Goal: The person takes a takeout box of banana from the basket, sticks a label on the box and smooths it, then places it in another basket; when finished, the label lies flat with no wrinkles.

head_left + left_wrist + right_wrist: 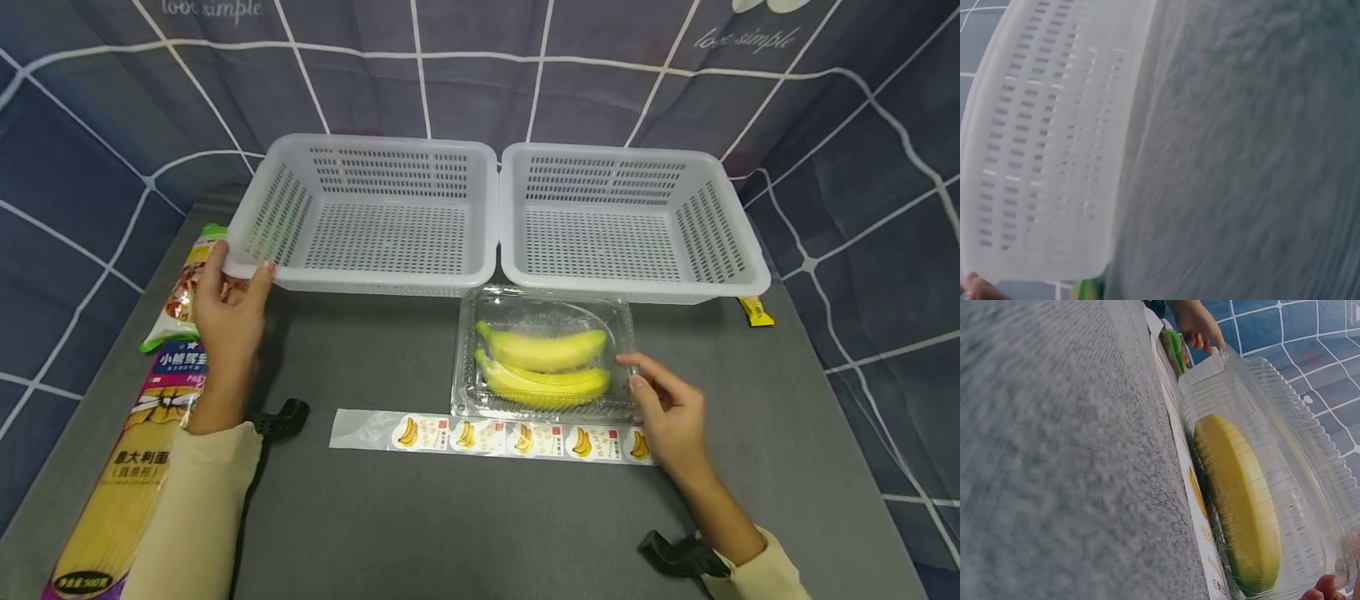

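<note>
My left hand (228,321) grips the front left corner of a white plastic basket (367,283), thumb and fingers spread around the rim. In the left wrist view only its fingertips (977,289) show, below the basket's corner. With my right hand (671,408) I pinch the right edge of a clear plastic clamshell box (555,307). Two yellow bananas (543,350) lie inside the box. In the right wrist view the fingertips (1325,589) are at the box's near corner. A strip of banana stickers (468,436) lies along the front of the box.
A second white basket (637,287) stands on the right, beside the first. On the left lie a green-edged snack bag (180,296) and a long pasta pack (112,492). A small yellow packet (757,312) is by the right basket. Grid-patterned cloth (465,92) surrounds the table.
</note>
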`<state>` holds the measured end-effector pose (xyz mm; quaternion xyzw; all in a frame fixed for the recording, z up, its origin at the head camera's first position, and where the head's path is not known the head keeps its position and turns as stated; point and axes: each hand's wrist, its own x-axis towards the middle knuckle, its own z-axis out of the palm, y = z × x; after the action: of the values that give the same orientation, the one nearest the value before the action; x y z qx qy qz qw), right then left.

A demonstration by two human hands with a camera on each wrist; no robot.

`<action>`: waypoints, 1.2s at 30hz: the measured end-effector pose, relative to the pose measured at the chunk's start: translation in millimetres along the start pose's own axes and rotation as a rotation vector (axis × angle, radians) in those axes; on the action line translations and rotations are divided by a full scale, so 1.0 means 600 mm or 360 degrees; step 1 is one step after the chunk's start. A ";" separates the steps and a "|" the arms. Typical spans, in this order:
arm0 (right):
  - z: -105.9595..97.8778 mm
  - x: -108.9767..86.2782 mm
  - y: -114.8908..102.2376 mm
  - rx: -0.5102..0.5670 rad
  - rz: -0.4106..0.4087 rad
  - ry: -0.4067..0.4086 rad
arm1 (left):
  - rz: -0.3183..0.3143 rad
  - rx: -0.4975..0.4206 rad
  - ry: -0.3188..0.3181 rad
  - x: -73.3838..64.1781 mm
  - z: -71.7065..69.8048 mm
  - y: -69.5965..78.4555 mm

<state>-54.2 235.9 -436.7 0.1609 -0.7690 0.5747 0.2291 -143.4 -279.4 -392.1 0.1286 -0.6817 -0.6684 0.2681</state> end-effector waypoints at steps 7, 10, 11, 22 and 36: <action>0.000 -0.001 0.000 0.0009 -0.0010 -0.0002 | 0.0240 0.0733 0.0172 -0.011 -0.017 0.028; 0.005 0.005 -0.016 0.0029 -0.0017 -0.0006 | 0.0391 0.0850 0.0246 -0.030 -0.015 0.046; 0.006 0.007 -0.024 0.0036 -0.0019 -0.0007 | 0.0455 0.0873 0.0254 -0.037 -0.013 0.052; 0.011 0.015 -0.054 0.0014 -0.0032 -0.0013 | 0.0934 0.0918 -0.0457 -0.109 0.009 0.050; 0.006 0.009 -0.032 -0.0040 -0.0034 -0.0013 | 0.0688 0.1122 -0.1794 -0.195 0.057 0.026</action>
<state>-49.7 226.8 -419.3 0.1685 -0.7754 0.5618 0.2342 -62.9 -186.9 -398.3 -0.2970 -0.9035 -0.3038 -0.0572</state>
